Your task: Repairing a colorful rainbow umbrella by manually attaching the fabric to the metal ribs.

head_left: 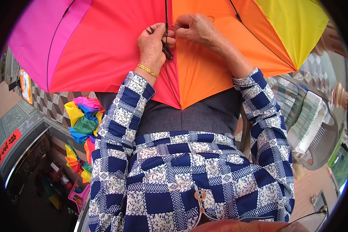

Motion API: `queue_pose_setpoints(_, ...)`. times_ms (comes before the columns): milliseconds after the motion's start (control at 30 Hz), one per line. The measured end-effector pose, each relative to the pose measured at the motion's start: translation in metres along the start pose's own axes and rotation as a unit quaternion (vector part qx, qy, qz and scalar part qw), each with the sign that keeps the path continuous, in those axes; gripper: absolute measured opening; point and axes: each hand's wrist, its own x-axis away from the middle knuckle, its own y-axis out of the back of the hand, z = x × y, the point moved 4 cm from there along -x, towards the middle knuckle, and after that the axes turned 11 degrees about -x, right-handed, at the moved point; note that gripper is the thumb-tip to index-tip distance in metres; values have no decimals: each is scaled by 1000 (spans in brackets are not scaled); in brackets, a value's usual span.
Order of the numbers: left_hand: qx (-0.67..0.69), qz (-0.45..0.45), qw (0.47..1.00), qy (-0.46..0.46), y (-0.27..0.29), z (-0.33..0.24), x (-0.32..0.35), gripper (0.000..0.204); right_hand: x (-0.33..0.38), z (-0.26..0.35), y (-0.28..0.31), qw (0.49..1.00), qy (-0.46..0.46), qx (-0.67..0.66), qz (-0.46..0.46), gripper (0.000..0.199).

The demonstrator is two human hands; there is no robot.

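Nearest, blue-and-white patterned sleeves (116,127) lead up to both hands. The left hand (154,46), a gold bracelet (147,70) at its wrist, has its grip pinched on small black scissors (167,50). Just right of that grip, the right hand (197,29) pinches the seam of the rainbow umbrella canopy (104,50), which spreads beyond and under both hands.

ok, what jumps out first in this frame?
The rainbow umbrella canopy fills the top, its pink, red, orange and yellow panels spread over the lap. At its red-orange seam the left hand and right hand pinch a dark rib. More folded rainbow umbrellas lie lower left.
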Motion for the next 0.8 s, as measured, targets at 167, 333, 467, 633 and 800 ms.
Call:
queue_pose_setpoints(167, -22, 6, 1000, -3, 2, 0, -1, 11, -1, 0, 0, 1000, 0, 2, -2, 17)
queue_pose_setpoints(333, -66, -31, 996, -56, 0, -5, 3, 8, -1, 1, 0, 1000, -11, 8, 14, 19)
queue_pose_setpoints(467, -83, -43, 992, -81, -1, -8, 6, 8, -2, 4, 0, 998, -33, 21, 41, 20)
queue_pose_setpoints(633, -113, -33, 990, -81, 1, -15, 4, 10, 0, 7, 4, 998, -38, 48, 33, 16)
queue_pose_setpoints(800, -121, -36, 989, -75, 3, -16, 7, 10, 3, 10, 8, 997, -40, 56, 32, 17)
